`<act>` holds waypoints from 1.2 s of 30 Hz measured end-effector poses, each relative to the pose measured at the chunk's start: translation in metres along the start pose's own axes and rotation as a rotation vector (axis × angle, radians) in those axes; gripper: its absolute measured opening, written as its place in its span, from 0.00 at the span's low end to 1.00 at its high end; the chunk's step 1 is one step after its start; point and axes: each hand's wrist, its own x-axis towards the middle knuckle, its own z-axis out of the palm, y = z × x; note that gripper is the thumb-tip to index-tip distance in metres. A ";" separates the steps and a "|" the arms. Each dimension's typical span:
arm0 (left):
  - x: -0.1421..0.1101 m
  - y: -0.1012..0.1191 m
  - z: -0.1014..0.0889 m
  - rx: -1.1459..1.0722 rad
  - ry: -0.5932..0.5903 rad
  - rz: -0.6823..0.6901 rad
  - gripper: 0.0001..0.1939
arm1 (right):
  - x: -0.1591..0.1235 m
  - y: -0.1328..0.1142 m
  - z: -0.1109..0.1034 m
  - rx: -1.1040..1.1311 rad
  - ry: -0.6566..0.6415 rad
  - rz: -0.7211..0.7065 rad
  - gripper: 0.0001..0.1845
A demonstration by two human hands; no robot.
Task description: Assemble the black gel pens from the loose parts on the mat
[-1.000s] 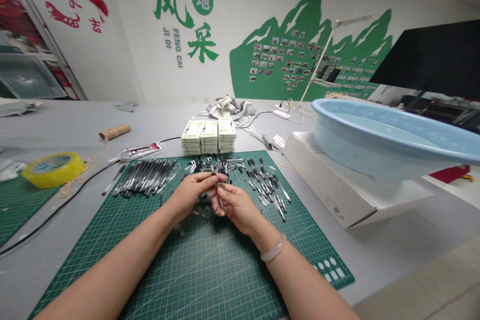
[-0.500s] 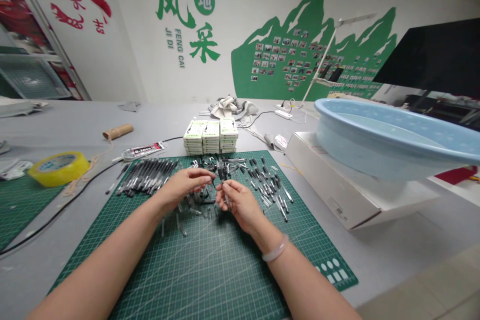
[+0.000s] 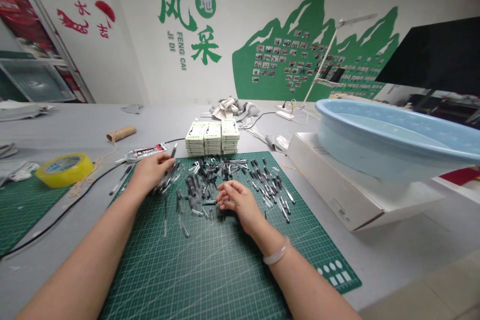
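While the left hand (image 3: pixel 150 175) pinches a pen (image 3: pixel 174 151) between its thumb and fingers, slightly tilted with one end sticking up, the right hand (image 3: pixel 242 205) is over the middle of the green cutting mat (image 3: pixel 210 270). The right hand's fingers are loosely bent, with the thumb a little apart from them, and nothing shows in their grasp. The held pen is at the far left of the mat, over a bundle of pens (image 3: pixel 169 178) partly hidden by the left hand.

Just left of the right hand's fingertips lies a crowded heap of dark and clear pen parts (image 3: pixel 193 186). To the right of the heap, more pen pieces (image 3: pixel 282 205) are scattered, some black-ended and some clear. Two thin clear tubes (image 3: pixel 165 220) lie nearer, left of centre. A pale bracelet (image 3: pixel 277 251) circles the right wrist.

At the mat's far edge stand three stacks of small white-and-green boxes (image 3: pixel 212 132), side by side on the grey surface (image 3: pixel 90 120). Farther left are a roll of yellow tape (image 3: pixel 65 170) and a brown tube (image 3: pixel 121 133). On the right, a light-blue basin (image 3: pixel 375 145) rests on a white box (image 3: pixel 337 190).
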 end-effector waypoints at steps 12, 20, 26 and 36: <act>0.013 -0.067 -0.013 0.572 0.202 0.018 0.16 | 0.007 0.000 -0.010 -0.115 0.174 -0.104 0.14; 0.014 -0.068 -0.012 0.502 0.297 0.123 0.18 | 0.018 -0.017 -0.056 -0.858 0.424 -0.299 0.07; -0.009 -0.004 0.003 0.832 0.108 0.158 0.20 | 0.016 -0.023 -0.079 -1.492 0.569 -0.163 0.11; -0.038 0.031 0.047 0.731 -0.184 0.306 0.16 | 0.017 -0.011 -0.063 -1.784 0.499 -0.113 0.09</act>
